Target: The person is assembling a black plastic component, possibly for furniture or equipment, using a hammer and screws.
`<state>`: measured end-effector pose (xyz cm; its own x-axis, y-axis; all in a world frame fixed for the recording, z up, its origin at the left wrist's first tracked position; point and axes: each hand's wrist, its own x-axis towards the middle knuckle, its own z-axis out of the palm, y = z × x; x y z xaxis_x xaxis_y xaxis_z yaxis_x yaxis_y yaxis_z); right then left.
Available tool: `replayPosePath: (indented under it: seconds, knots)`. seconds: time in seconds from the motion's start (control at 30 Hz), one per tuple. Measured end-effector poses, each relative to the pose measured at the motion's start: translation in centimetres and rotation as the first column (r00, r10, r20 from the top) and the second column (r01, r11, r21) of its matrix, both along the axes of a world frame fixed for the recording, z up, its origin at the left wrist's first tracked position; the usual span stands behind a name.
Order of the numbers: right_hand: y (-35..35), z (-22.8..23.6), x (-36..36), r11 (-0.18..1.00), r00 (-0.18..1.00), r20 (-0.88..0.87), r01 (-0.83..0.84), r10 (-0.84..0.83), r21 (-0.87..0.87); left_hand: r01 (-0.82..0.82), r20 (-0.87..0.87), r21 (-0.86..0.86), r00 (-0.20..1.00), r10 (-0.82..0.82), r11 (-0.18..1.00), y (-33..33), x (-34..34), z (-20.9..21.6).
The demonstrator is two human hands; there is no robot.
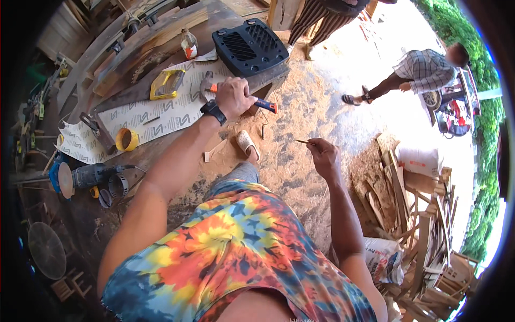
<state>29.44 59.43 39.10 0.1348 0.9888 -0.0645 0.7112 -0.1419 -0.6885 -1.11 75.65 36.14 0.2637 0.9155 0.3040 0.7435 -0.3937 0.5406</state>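
My left hand [235,98] is wrapped round the handle of a hammer [266,105], held over the workbench's edge. The hammer's metal head [207,86] sticks out on the left of the fist, its blue and orange handle end on the right. My right hand [325,155] pinches a thin, brownish, pointed stick [304,142] above the floor; its exact kind is too small to tell. Under and beside the hammer lies a printed paper sheet [171,115] on the bench. A handsaw with a yellow handle [167,85] rests nearest to the hammer's head.
On the bench are a black plastic case [249,47], a bottle [189,44] and a yellow ring [127,139]. A power tool [91,177] sits at the left. Scrap wood [397,193] and sacks [421,158] line the right. One person [429,70] walks by; another stands at the top.
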Motion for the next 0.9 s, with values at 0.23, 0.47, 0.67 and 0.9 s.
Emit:
replayPosePath:
  seconds: [0.23, 0.47, 0.67, 0.9]
  knots:
    - [18.5, 0.0, -0.2, 0.955, 0.954, 0.187, -0.263, 0.236, 0.137, -0.260, -0.353, -0.045, 0.907, 0.228, 0.965, 18.3, 2.6, -1.0]
    - [32.7, 0.4, 0.9, 0.856, 0.877, 0.225, -0.469, 0.424, 0.218, -0.395, -0.594, -0.297, 0.789, 0.156, 0.869, 26.1, 4.6, -1.8]
    - [44.0, -2.3, 0.8, 0.763, 0.783, 0.238, -0.617, 0.574, 0.189, -0.409, -0.654, -0.402, 0.755, 0.056, 0.819, 27.1, 5.3, -2.0]
    - [52.8, -5.2, -1.5, 0.543, 0.561, 0.333, -0.825, 0.758, 0.154, -0.506, -0.707, -0.455, 0.706, 0.049, 0.733, 28.0, 7.3, -0.4]
